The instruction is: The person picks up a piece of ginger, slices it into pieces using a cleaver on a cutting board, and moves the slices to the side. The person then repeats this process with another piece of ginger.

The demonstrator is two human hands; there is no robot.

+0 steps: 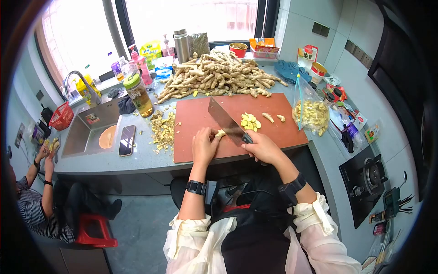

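On the reddish-brown cutting board (191,114), my left hand (205,144) is closed on a piece of peeled ginger (220,134) near the front edge. My right hand (262,147) grips the handle of a cleaver (226,120), whose broad blade slants up and left, just right of that piece. A small pile of yellow ginger slices (250,122) lies right of the blade. Two small ginger pieces (268,117) rest farther right. Behind the board is a large heap of whole ginger (216,75). Peel scraps (163,130) lie left of the board.
A bag of cut ginger (311,114) stands right of the board, a stove (365,182) beyond. Left are a jar (138,96), a phone (127,140) and a sink (86,132). A co-worker (43,201) sits at far left, hands on ginger, beside a red stool (96,230).
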